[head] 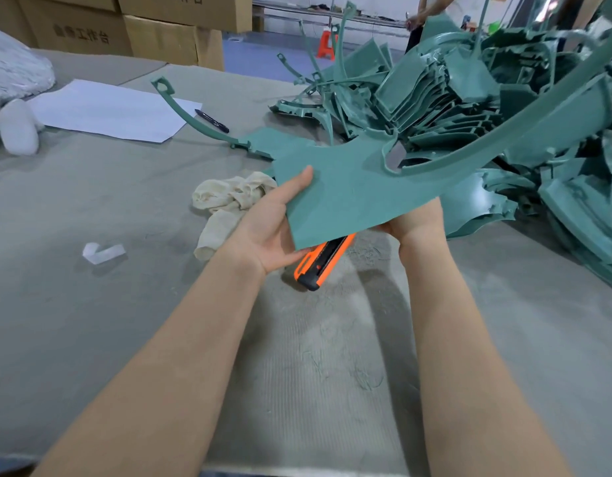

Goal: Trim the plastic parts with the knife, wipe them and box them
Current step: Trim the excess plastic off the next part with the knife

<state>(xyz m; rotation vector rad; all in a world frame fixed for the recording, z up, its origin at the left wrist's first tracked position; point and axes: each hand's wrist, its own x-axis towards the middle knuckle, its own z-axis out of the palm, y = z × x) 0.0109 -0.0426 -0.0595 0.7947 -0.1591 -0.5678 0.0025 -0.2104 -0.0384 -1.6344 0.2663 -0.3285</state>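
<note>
teal-green plastic part [349, 191] is being held up over the grey felt-covered table [91, 218] at centre frame, its flat panel facing the camera and its long curved arm sweeping toward the upper right.

head view: left hand [270, 232] is grasping the panel's left edge, with the thumb lying on top and the fingers hidden beneath. right hand [418, 218] is meeting the panel's lower right edge from below; its fingers are lying hidden behind the plastic, so whether it is gripping anything cannot be told. orange-and-black knife [323, 261] is poking out from under the panel's lower edge, between the two wrists; whether it is resting on the table or being held cannot be told. crumpled cream cloth [228, 201] is lying on the table just left of the left hand. pile of like green parts [504, 115] is filling the right and upper right of the frame. one more green part [180, 108] is lying at upper centre, its arm passing over the corner of a white paper sheet [108, 108], beside a black pen [211, 121]. cardboard boxes [160, 39] are standing at upper left.
</note>
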